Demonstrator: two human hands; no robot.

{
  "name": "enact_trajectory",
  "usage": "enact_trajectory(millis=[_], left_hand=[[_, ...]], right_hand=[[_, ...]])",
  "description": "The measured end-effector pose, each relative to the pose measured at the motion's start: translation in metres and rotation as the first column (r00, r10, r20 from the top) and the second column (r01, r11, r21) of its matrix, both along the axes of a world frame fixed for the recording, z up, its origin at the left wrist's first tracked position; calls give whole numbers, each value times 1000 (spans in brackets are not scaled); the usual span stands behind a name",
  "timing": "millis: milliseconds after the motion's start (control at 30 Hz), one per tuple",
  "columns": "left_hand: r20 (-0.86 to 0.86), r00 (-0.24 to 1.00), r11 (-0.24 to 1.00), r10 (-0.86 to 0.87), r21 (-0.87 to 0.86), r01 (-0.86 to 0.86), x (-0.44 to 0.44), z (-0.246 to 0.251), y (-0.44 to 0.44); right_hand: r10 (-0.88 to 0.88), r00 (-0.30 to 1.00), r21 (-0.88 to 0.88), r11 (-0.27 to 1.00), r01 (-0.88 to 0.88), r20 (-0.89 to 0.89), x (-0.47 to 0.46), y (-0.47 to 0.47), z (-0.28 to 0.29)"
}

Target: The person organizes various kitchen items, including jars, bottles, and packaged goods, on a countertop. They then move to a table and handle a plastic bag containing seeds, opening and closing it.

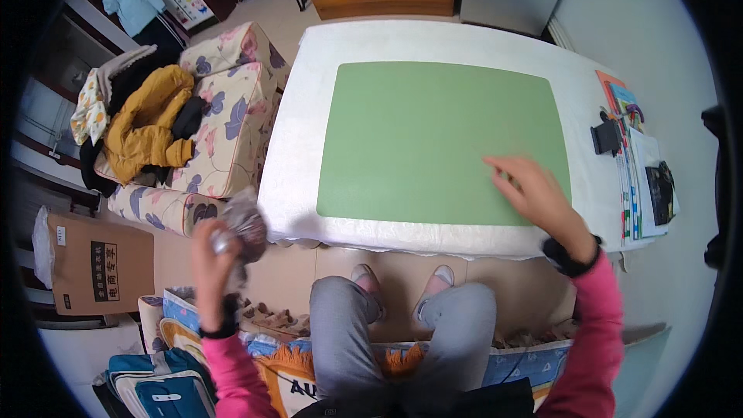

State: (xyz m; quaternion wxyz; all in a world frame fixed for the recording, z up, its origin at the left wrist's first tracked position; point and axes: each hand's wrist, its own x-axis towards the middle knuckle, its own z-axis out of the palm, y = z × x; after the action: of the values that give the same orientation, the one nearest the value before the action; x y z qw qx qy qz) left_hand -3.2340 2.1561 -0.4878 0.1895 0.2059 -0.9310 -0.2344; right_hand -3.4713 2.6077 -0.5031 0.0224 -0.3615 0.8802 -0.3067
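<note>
In my left hand (213, 255) is a clear plastic bag (248, 226) with dark brownish contents that I cannot make out; the bag is blurred. It hangs off the table's left front corner, beside the sofa arm. My right hand (525, 191) is over the right part of a green mat (429, 139), fingers apart and holding nothing. Whether its fingertips touch the mat I cannot tell. The mat lies flat on a table with a white cloth (290, 145). Each wrist wears a black band.
Books and papers (638, 186) with a small black box (605, 137) line the table's right edge. At left, a floral sofa (232, 122) bears a mustard jacket (145, 122). A cardboard box (104, 261) and a teal bag (168, 389) are lower left. A person (133, 6) stands far left.
</note>
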Motion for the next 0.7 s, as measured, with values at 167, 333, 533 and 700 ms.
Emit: enact_trajectory(millis=[167, 333, 533, 700], left_hand=[[140, 989, 923, 44, -385, 13, 67, 117, -87], [508, 828, 904, 236, -427, 4, 47, 231, -203], [208, 977, 859, 49, -507, 65, -5, 278, -223], [-18, 999, 855, -48, -518, 32, 21, 271, -161]], right_hand=[[-104, 939, 491, 868, -76, 328, 2, 54, 138], [-325, 907, 850, 523, -64, 269, -39, 33, 234], [-92, 990, 567, 824, 14, 109, -27, 8, 243], [-54, 992, 462, 881, 100, -112, 25, 31, 259]])
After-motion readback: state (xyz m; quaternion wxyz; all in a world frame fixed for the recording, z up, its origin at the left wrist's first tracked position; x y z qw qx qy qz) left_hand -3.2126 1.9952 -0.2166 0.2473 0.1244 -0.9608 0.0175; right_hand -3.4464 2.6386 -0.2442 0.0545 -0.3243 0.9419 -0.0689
